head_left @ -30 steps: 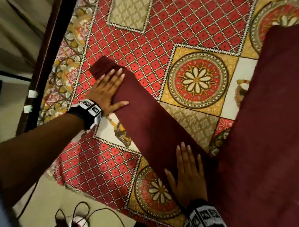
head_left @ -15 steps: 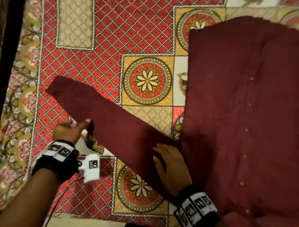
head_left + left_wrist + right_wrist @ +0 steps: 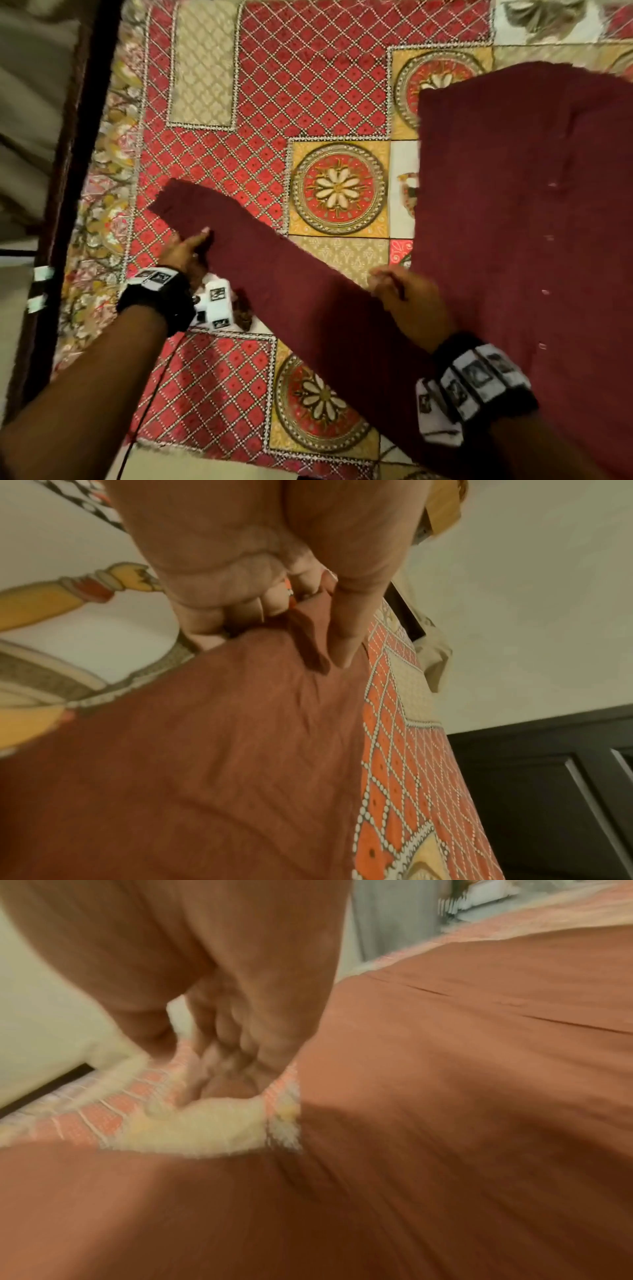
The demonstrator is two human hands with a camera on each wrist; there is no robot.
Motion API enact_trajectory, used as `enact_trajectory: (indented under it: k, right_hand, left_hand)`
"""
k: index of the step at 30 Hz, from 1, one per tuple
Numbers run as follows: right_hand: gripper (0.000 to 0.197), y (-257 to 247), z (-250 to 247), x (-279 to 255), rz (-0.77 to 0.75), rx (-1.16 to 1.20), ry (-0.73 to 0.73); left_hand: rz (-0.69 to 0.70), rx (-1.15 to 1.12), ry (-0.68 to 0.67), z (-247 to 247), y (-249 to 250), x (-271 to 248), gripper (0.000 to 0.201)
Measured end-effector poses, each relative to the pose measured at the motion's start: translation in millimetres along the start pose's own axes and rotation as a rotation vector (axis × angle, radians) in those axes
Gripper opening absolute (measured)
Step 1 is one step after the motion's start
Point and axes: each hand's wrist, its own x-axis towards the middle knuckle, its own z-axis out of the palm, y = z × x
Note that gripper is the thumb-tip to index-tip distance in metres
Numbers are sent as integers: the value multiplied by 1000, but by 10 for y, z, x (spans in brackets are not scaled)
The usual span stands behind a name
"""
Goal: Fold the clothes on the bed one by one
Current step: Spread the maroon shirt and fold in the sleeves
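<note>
Head view shows your maroon garment (image 3: 527, 212) spread flat over the right half of the frame on the patterned bedspread (image 3: 308, 85), with its sleeve (image 3: 274, 284) running diagonally from the lower right up toward the centre left. Your left hand (image 3: 186, 251) sits at the sleeve's near edge close to the cuff, at centre left. In the left wrist view your left hand (image 3: 274, 588) has the thumb laid on top of the cloth and the other fingers curled under the edge, so it pinches the sleeve (image 3: 205, 750). Your right hand (image 3: 411, 301) is at centre right, where the sleeve meets the body of the garment. Its fingers curl down, but blur in both the head view and the right wrist view keeps you from telling whether that hand (image 3: 232, 1056) grips the cloth or only rests on it. A dark wooden bed frame (image 3: 68, 171) runs along the left edge of the head view.
</note>
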Motion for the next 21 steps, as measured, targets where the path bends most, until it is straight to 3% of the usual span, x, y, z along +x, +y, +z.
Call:
enact_trajectory:
  k: [3,6,7,8,10,12,15,18,21]
  right_hand:
    - [17,-545,195,483,70,135,-250]
    - [62,-1200,535,876,125,369,-354]
    - [69,-1366,657,1000,120,386,-376]
    - [67,-1491,753,1084,95,376,-388]
    - [61,-1603,866,1185,64,293,-330]
    - [57,-1511,920,1265,75,235,-149]
    - [54,-1299,793,1216,70,247,90]
    - [17,-1073,508,961,99,524,192]
    - [15,-858,138,509,163,571,363]
  left_hand:
    - [203,131,-30,109,87,-148,56]
    - [581,433,-180,282,52,-407,64]
    - [714,579,-238,327,32,-506,66]
    - [847,708,-320,396,-23,-593,66]
    - [975,852,-445,497,-102,-702,66]
    - [966,873,-486,508,-114,-748,69]
    - [753,719,-561,426,-52,-815,64]
    - [581,526,-487,332,28,-760,46]
    - [495,532,-341,390,53,-652,30]
